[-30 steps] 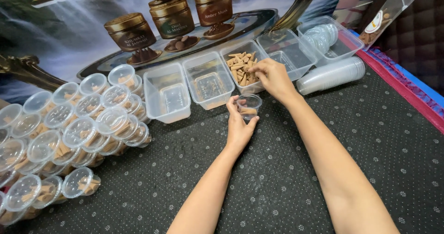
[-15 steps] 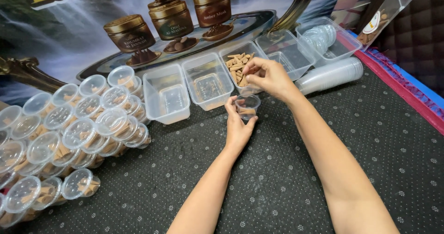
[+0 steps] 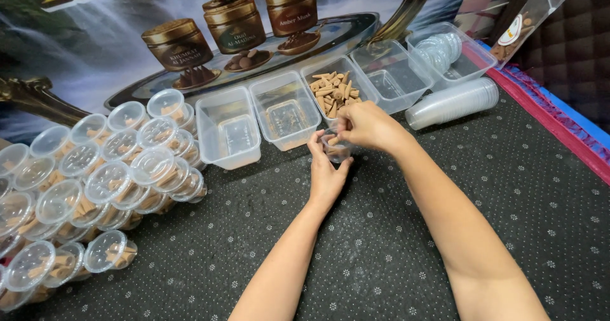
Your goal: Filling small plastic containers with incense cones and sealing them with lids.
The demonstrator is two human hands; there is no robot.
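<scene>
Left hand [image 3: 325, 172] cups a small clear plastic cup [image 3: 335, 148] from below and the near side, fingers wrapped around its wall, thumb up along the left edge. Cup sits just above the dark dotted mat [image 3: 394, 245], right in front of the row of containers.

Right hand [image 3: 367, 125] is directly over the cup mouth, fingers bunched and curled down in a pinch, touching the rim area. Can't tell what the pinch holds; fingertips are hidden behind the knuckles. A few tan pieces visible inside the cup.

Cup is between both hands: left under and around it, right on top.

Just behind the right hand: clear rectangular container of tan incense cones [image 3: 335, 89]. Empty clear containers [image 3: 286, 111] on either side of it. Stack of nested clear cups [image 3: 452, 103] lying on its side to the right. Pile of lidded filled cups [image 3: 95, 175] stacked far left, well apart from the hands.
</scene>
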